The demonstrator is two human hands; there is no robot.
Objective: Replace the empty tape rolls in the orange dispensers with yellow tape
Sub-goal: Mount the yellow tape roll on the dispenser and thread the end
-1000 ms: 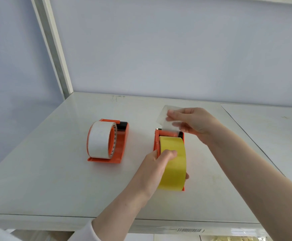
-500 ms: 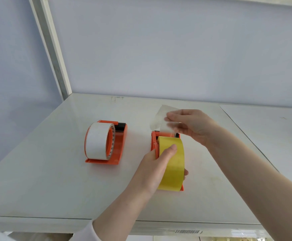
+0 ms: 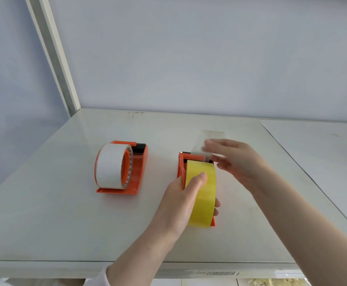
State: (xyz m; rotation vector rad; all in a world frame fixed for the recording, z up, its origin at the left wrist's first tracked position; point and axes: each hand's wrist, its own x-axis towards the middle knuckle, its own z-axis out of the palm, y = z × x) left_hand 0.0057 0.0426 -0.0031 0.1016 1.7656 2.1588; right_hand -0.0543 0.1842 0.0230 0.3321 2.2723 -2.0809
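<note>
On the white bench (image 3: 44, 213), seen from your head camera, two orange dispensers sit side by side and well apart. Your left hand (image 3: 180, 205) is wrapped around the yellow tape roll (image 3: 203, 195) that stands on edge in the right dispenser (image 3: 181, 162): the thumb lies across the yellow face, and fingertips show past the roll's far side, so this grip is closed on the roll. Your right hand (image 3: 232, 162) is just beyond the roll, over the dispenser's front end, and its fingers are blurred. A clear strip of tape (image 3: 204, 145) rises from the dispenser's front edge up to those fingers; they touch it, but you cannot tell whether that grip is pinched on the strip or loose. The left dispenser (image 3: 135, 174) stands alone, untouched, holding a white roll (image 3: 110, 166) on its orange hub, with a black part at its far end. A barcode label (image 3: 222, 273) sticks to the bench's near edge.
</note>
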